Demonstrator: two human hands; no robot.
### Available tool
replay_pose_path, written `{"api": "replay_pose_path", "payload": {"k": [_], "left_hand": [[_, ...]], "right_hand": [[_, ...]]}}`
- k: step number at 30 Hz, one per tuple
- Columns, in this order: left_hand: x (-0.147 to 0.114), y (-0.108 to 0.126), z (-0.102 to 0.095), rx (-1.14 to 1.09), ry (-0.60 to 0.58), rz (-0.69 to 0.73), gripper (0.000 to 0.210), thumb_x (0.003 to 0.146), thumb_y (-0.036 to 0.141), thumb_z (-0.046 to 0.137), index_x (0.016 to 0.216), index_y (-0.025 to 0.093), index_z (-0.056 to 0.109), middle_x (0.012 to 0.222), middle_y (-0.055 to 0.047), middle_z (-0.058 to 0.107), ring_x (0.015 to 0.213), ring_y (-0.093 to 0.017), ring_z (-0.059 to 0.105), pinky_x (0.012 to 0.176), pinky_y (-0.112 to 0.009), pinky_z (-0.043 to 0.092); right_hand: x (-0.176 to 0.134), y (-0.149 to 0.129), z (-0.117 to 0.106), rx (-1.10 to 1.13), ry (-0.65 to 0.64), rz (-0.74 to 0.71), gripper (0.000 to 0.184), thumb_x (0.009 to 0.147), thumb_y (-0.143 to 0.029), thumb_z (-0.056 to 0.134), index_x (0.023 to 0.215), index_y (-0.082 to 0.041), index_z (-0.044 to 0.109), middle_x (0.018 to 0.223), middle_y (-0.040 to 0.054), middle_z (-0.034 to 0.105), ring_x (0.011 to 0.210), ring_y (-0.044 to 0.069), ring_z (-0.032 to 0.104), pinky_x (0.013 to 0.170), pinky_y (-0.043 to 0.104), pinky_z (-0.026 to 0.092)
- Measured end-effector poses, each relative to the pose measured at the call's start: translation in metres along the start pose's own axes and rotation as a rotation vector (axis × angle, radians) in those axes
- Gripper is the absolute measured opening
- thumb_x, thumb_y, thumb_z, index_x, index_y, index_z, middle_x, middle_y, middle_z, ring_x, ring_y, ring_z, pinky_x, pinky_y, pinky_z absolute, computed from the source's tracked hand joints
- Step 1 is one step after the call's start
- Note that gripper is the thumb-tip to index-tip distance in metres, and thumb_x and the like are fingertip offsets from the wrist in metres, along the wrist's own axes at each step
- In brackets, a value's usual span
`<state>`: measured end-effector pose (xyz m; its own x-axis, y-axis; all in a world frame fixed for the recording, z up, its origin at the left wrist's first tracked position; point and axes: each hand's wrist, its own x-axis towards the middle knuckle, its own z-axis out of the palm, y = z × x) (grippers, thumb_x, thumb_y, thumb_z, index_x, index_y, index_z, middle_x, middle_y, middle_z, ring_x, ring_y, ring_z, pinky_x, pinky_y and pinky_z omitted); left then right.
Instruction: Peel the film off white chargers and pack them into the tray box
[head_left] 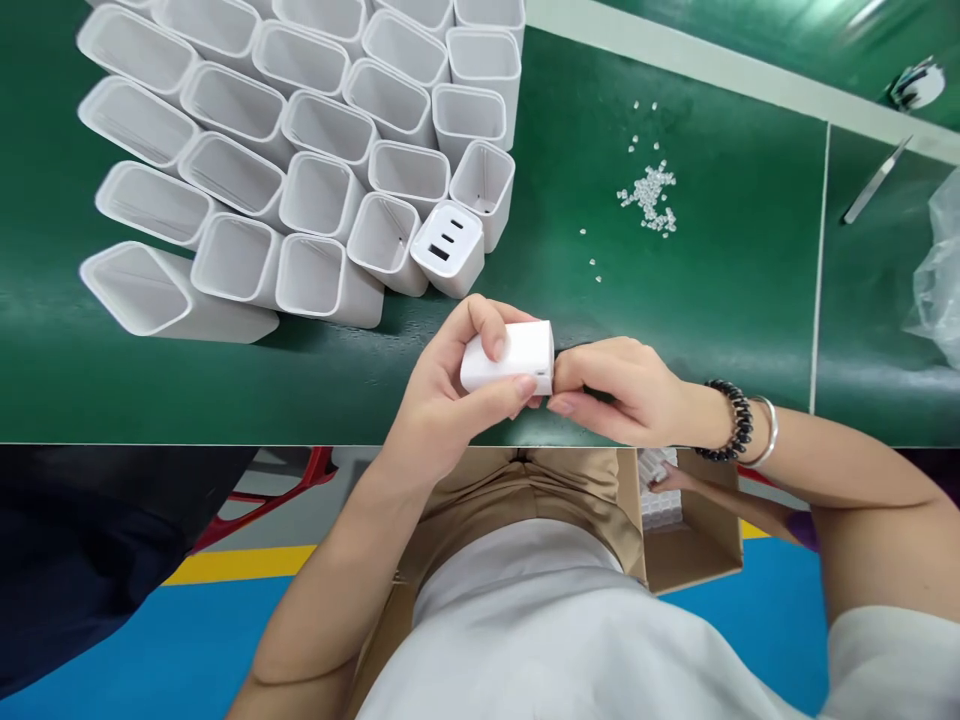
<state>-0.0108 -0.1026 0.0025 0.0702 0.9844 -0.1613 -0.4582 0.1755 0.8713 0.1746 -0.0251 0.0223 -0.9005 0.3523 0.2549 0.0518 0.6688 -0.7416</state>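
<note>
My left hand [442,385] is closed around a white charger housing [517,350], holding it sideways just above the front of the green bench. A small dark slot shows near the housing's right end. Against that end, the fingers of my right hand [626,390] are curled in a pinch, and whatever they hold is hidden. Just beyond my left hand stands another charger housing [448,245], its face with three port slots turned up. Several rows of white open-topped sleeves [311,278] stand beside it on the left.
Small clear pieces [651,195] lie scattered on the green bench [720,290]. Tweezers [876,185] and a clear plastic bag [941,270] are at the right. Below the bench, another person's hand [670,480] reaches into a cardboard box [701,560]. A dark-clothed person [90,560] is at the left.
</note>
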Motion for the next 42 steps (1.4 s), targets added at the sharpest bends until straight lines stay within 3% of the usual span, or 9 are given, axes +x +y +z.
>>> {"api": "replay_pose_path", "payload": {"k": [10, 15, 20, 24, 27, 30, 34, 37, 42], "left_hand": [[-0.005, -0.003, 0.006, 0.237, 0.07, 0.178, 0.041, 0.077, 0.023, 0.078, 0.072, 0.02, 0.037, 0.094, -0.002, 0.056, 0.076, -0.014, 0.057, 0.059, -0.025, 0.046], [-0.006, -0.007, 0.014, 0.445, 0.091, 0.286, 0.04, 0.081, 0.019, 0.071, 0.073, 0.021, 0.032, 0.085, 0.0, 0.046, 0.068, -0.011, 0.045, 0.055, -0.023, 0.038], [-0.007, -0.017, 0.021, 0.596, 0.185, 0.462, 0.052, 0.078, 0.012, 0.071, 0.116, 0.028, 0.041, 0.11, -0.003, 0.05, 0.091, -0.015, 0.058, 0.07, -0.026, 0.052], [-0.012, -0.01, 0.025, 0.759, 0.235, 0.637, 0.082, 0.074, 0.012, 0.075, 0.14, 0.03, 0.03, 0.136, -0.014, 0.037, 0.122, -0.025, 0.052, 0.088, -0.039, 0.056], [-0.019, 0.004, 0.027, 0.728, 0.229, 0.788, 0.088, 0.071, 0.008, 0.075, 0.143, 0.032, 0.03, 0.136, -0.013, 0.035, 0.1, -0.019, 0.059, 0.075, -0.037, 0.054], [-0.024, 0.013, 0.025, 0.626, 0.279, 0.821, 0.078, 0.074, 0.005, 0.071, 0.139, 0.032, 0.037, 0.128, -0.009, 0.041, 0.073, -0.009, 0.056, 0.062, -0.031, 0.049], [-0.026, 0.002, 0.008, 0.681, 0.364, 0.725, 0.045, 0.085, 0.005, 0.063, 0.124, 0.024, 0.05, 0.112, -0.005, 0.052, 0.069, -0.008, 0.055, 0.058, -0.026, 0.049], [-0.024, -0.011, -0.004, 0.896, 0.448, 0.659, 0.024, 0.09, 0.008, 0.059, 0.11, 0.02, 0.055, 0.098, -0.003, 0.056, 0.068, -0.009, 0.052, 0.06, -0.024, 0.049], [-0.013, -0.005, -0.008, 1.556, 0.691, 0.825, 0.032, 0.085, 0.021, 0.07, 0.114, 0.013, 0.059, 0.109, -0.017, 0.059, 0.095, -0.027, 0.056, 0.083, -0.045, 0.049]], "right_hand": [[-0.006, -0.001, 0.019, -0.046, 0.206, 0.197, 0.046, 0.093, -0.044, 0.062, 0.124, -0.018, 0.042, 0.075, -0.0043, 0.059, 0.057, 0.01, 0.052, 0.052, 0.02, 0.04], [-0.004, -0.002, 0.015, -0.42, 0.155, 0.076, 0.045, 0.094, -0.04, 0.056, 0.133, -0.017, 0.047, 0.112, 0.0135, 0.067, 0.091, 0.022, 0.063, 0.07, 0.031, 0.052], [0.005, -0.01, 0.004, -0.647, 0.104, -0.054, 0.035, 0.09, -0.015, 0.047, 0.123, -0.007, 0.055, 0.111, 0.0194, 0.067, 0.091, 0.026, 0.06, 0.075, 0.04, 0.052], [0.023, -0.011, -0.017, -0.389, -0.031, -0.092, 0.036, 0.089, -0.011, 0.051, 0.124, -0.011, 0.055, 0.119, 0.0175, 0.067, 0.104, 0.025, 0.063, 0.086, 0.04, 0.055], [0.039, -0.002, -0.036, 0.013, 0.033, -0.101, 0.039, 0.092, -0.017, 0.06, 0.129, -0.018, 0.05, 0.133, 0.0133, 0.064, 0.125, 0.02, 0.061, 0.104, 0.036, 0.052], [0.056, 0.021, -0.053, 0.256, 0.199, -0.076, 0.048, 0.085, -0.029, 0.076, 0.125, -0.021, 0.05, 0.137, 0.0125, 0.063, 0.129, 0.021, 0.061, 0.106, 0.037, 0.051], [0.082, 0.078, -0.095, 0.064, 0.474, 0.153, 0.053, 0.072, -0.032, 0.086, 0.114, -0.02, 0.056, 0.125, 0.009, 0.068, 0.113, 0.023, 0.064, 0.1, 0.041, 0.053], [0.1, 0.136, -0.142, -0.107, 0.653, 0.476, 0.047, 0.062, -0.017, 0.085, 0.102, -0.018, 0.061, 0.11, 0.0057, 0.068, 0.105, 0.024, 0.063, 0.101, 0.043, 0.052], [0.111, 0.217, -0.19, -0.101, 0.716, 0.666, 0.051, 0.062, -0.007, 0.079, 0.109, -0.01, 0.057, 0.103, 0.0108, 0.064, 0.102, 0.028, 0.062, 0.103, 0.053, 0.05]]}}
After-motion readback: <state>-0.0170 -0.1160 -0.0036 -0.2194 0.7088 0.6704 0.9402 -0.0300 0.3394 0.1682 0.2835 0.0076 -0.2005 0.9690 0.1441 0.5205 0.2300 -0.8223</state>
